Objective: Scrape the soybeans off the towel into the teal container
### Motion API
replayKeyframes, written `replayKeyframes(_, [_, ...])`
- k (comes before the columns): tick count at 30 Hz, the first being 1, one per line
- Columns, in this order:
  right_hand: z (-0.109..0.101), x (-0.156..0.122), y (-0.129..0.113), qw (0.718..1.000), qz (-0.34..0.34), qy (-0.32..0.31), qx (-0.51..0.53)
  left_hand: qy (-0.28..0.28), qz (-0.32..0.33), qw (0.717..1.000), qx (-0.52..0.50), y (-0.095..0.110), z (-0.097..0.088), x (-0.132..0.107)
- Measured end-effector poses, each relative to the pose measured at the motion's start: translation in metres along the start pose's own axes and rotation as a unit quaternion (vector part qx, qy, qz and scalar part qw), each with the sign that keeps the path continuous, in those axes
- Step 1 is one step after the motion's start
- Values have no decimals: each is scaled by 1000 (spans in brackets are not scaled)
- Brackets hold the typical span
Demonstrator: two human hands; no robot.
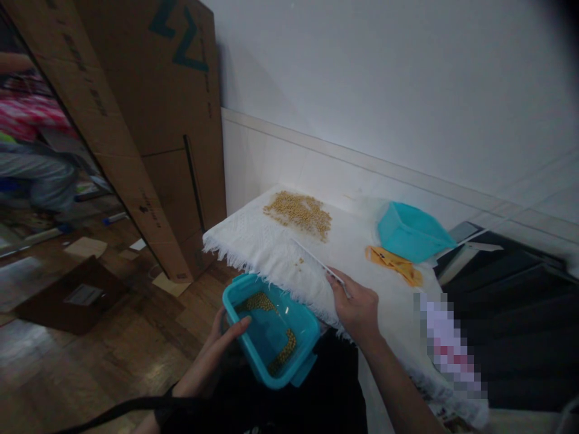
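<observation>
My left hand (217, 346) grips the near-left side of a teal plastic container (271, 331), held just below the table's front edge; some yellow beans lie inside it. My right hand (357, 307) is closed around the end of a thin white stick or card (312, 256) that lies across a white fringed cloth (271, 253) on the table. A pile of yellow beans (299, 212) sits on the cloth farther back, and a few stray beans lie near the stick.
A second teal container (409, 232) stands at the back right, with an orange packet (394, 263) in front of it. A large cardboard box (149, 120) leans at the left. Dark objects (506, 301) lie at the right. Below is a wooden floor (90, 361).
</observation>
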State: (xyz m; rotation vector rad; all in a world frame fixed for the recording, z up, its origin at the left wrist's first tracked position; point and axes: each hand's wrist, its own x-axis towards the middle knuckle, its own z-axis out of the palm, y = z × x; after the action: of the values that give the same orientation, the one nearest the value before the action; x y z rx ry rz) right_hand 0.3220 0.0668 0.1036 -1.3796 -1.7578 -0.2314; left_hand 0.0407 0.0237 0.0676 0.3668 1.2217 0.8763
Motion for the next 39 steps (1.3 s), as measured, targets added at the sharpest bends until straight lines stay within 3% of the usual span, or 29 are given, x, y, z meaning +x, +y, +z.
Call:
replayKeyframes(5, [-3, -16, -10, 999, -19, -29, 9, -7, 8, 1000, 15, 3, -2, -3])
replayKeyframes(11, [-14, -22, -12, 997, -5, -71, 43, -81, 50, 995, -1, 8, -2, -20])
replayKeyframes(17, [-21, -25, -14, 994, -8, -97, 58, -84, 58, 995, -4, 13, 1, -25])
replayKeyframes(29, [-40, -39, -43, 988, -11, -135, 70, -90, 65, 994, 2, 11, 0, -22])
replayKeyframes(32, [-43, -34, -37, 992, 19, -109, 60, -99, 55, 994, -13, 11, 2, -23])
replayKeyframes(35, [-47, -27, -23, 994, 97, -38, 39, -116, 38, 992, -34, 8, -2, -21])
replayKeyframes(39, [-53, -18, -6, 980, 186, 60, 48, -157, -81, 982, -60, -4, -14, -11])
